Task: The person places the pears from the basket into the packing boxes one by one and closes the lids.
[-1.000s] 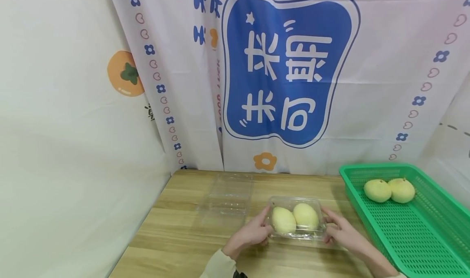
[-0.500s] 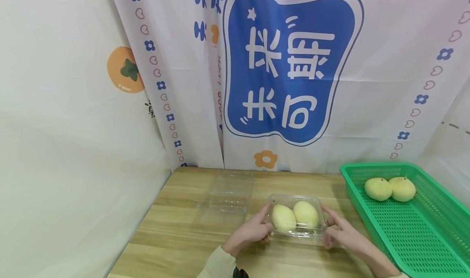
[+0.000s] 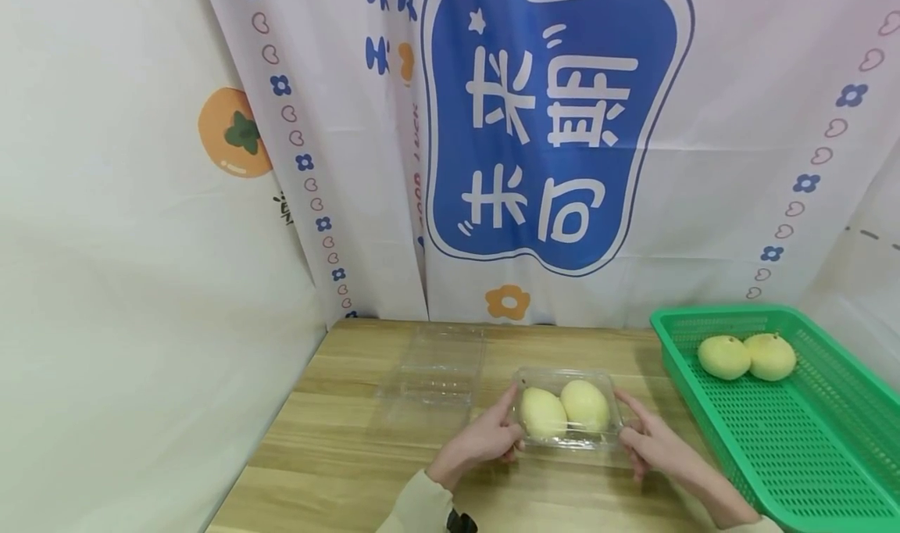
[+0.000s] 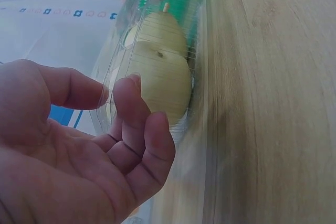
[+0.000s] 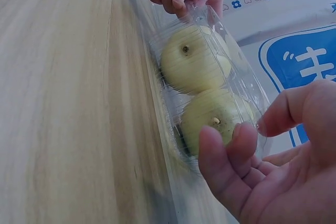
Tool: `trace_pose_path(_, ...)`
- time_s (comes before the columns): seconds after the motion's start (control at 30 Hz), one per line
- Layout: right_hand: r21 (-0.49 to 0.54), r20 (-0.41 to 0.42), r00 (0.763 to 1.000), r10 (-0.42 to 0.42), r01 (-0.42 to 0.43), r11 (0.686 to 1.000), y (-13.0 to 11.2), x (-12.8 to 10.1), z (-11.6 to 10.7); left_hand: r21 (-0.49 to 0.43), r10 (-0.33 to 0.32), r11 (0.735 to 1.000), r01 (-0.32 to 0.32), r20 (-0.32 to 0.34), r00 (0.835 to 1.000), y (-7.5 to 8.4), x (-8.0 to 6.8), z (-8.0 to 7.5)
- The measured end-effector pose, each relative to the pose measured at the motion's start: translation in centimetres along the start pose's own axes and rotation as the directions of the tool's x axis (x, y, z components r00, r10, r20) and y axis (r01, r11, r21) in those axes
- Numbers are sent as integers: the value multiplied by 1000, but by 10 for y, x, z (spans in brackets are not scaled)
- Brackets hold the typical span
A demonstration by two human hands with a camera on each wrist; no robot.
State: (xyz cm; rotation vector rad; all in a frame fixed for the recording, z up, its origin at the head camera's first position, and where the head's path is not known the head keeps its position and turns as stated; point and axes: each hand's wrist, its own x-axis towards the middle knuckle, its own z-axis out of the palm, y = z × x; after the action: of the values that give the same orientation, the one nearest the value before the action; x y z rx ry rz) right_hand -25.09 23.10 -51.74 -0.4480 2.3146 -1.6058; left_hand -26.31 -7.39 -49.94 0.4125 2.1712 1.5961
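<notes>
A clear plastic clamshell box [image 3: 568,439], its lid down, lies on the wooden table with two pale yellow pears [image 3: 585,406] side by side inside. My left hand [image 3: 485,438] is at the box's left end; in the left wrist view its thumb and index finger pinch the rim [image 4: 116,66]. At the opposite end my right hand [image 3: 655,442] pinches the rim in the same way, its other fingers curled near the front corner. The right wrist view shows both pears [image 5: 195,59] through the ribbed plastic.
Left of the box, another clear plastic container [image 3: 437,377] lies spread open on the table [image 3: 337,447]. A green mesh basket [image 3: 727,447] stands at the right, with two more pears [image 3: 724,358] at its far end. A printed cloth [image 3: 724,173] hangs behind.
The box and pears stay in place between my hands. My right hand's fingers have shifted slightly along the box's right end. The head view has tilted slightly.
</notes>
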Motion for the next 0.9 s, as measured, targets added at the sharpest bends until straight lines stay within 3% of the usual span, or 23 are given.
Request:
trace_pose_path(0.7,18,44,996,-81,80,997,-4,-1,-1,-2,6,1000,-6,-7,1000,-1,0,-1)
trace_pose_path(0.9,7,29,998,-60,60,998,-2,-1,0,-17,2,1000,-2,-16,1000,-3,0,0)
